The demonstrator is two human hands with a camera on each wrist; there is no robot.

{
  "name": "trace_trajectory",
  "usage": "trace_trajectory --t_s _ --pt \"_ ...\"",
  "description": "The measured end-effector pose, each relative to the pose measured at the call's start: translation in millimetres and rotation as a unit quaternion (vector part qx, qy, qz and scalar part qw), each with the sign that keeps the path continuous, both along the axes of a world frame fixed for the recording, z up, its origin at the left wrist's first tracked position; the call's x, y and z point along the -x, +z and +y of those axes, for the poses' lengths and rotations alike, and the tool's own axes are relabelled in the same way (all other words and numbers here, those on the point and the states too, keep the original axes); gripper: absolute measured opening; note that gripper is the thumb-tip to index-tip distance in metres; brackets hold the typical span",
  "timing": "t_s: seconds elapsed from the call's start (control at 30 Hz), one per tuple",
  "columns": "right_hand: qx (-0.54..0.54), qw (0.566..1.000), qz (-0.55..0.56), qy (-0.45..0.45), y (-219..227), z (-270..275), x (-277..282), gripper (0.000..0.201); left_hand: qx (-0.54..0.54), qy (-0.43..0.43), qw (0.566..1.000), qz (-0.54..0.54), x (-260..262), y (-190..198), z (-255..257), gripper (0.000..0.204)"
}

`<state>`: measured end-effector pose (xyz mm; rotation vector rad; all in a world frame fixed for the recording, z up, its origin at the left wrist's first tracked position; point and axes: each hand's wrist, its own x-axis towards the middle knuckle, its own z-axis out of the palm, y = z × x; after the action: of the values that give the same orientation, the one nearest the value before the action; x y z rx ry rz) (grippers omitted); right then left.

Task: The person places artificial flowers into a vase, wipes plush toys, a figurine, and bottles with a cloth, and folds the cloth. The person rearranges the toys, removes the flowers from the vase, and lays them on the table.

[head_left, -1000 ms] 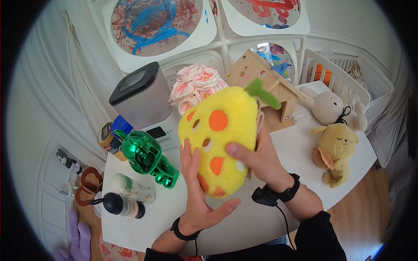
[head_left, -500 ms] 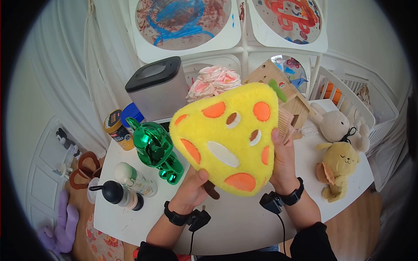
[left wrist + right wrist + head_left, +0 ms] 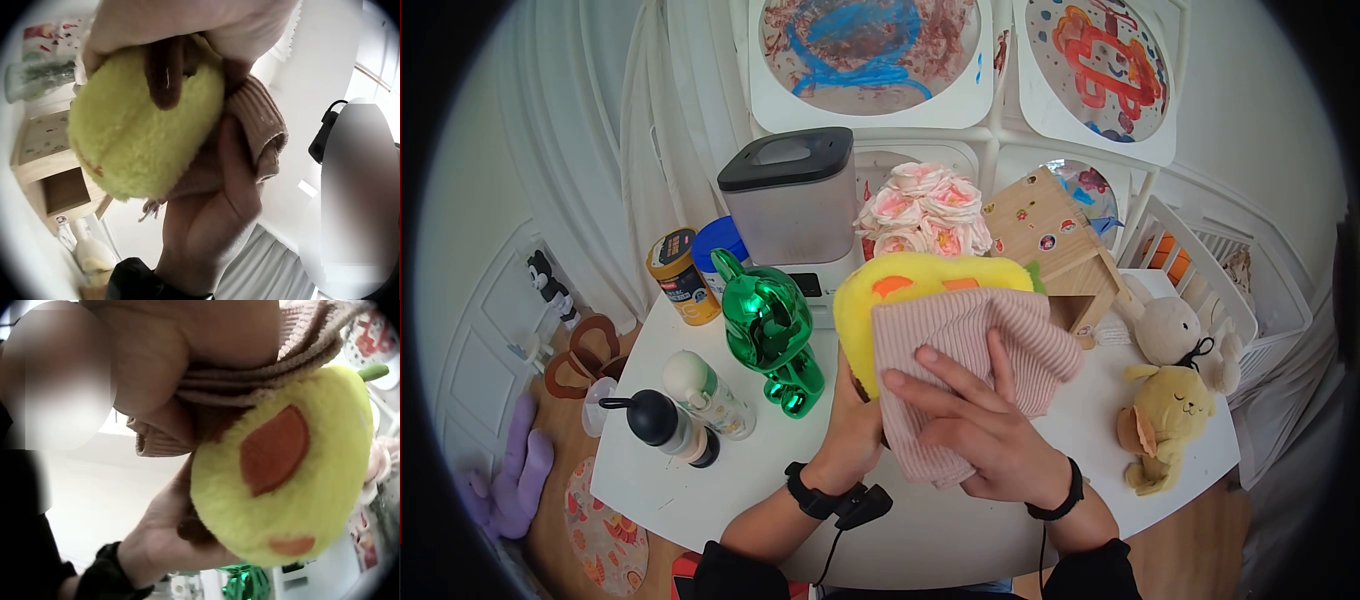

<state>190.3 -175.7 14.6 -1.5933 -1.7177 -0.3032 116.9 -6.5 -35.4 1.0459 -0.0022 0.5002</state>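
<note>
A fluffy yellow plush toy [image 3: 858, 325] with orange patches and a green stem is held up over the table. My left hand [image 3: 852, 435] grips it from below on its left side, fingers mostly hidden behind it. A pink ribbed cloth [image 3: 905, 325] covers much of the toy's near face. My right hand [image 3: 990, 430] holds this cloth and presses it against the plush, fingers spread over the ribs. In the left wrist view, a brown stub [image 3: 164, 81] pokes out beside my left hand. Cloth folds [image 3: 250, 384] bunch under my right hand in the right wrist view.
On the white table [image 3: 640, 485], a shiny green figurine [image 3: 768, 320], two bottles [image 3: 655, 420] and tubs [image 3: 683, 280] stand left. Behind are a lidded container [image 3: 790, 210], pink flowers [image 3: 925, 205] and a wooden house [image 3: 1050, 245]. Two plush toys [image 3: 1170, 415] sit right.
The yellow plush has turned and dropped lower; its patched face is less visible. My right hand came from its right edge to its front, bringing the pink cloth from behind. My left hand keeps its hold.
</note>
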Motion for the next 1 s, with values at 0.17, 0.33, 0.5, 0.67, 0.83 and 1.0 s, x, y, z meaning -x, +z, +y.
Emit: trace_trajectory --t_s 0.17,0.33,0.5,0.67,0.83,1.0 --pt "-0.095 0.982 -0.01 -0.16 3 2 -2 0.059 -0.107 0.036 0.993 -0.02 4 8 -4 0.082" --pt "-0.193 0.949 0.125 -0.214 -5 -11 -38 0.05 -0.166 0.002 0.984 -0.062 11 10 -8 0.091" --pt "-0.208 0.867 0.424 -0.158 -6 -20 -32 0.039 -0.271 0.026 0.959 -0.074 12 6 -19 0.099" --pt "-0.079 0.989 0.03 -0.12 15 -8 11 0.051 -0.289 -0.043 0.956 -0.02 5 -6 -13 0.078" --pt "0.003 0.967 -0.211 -0.142 -3 1 21 0.039 -0.227 -0.078 0.97 0.034 7 -16 -10 0.064" --pt "-0.118 0.963 -0.127 -0.209 12 -10 9 0.043 -0.519 0.078 0.85 -0.046 11 -6 -7 0.077"
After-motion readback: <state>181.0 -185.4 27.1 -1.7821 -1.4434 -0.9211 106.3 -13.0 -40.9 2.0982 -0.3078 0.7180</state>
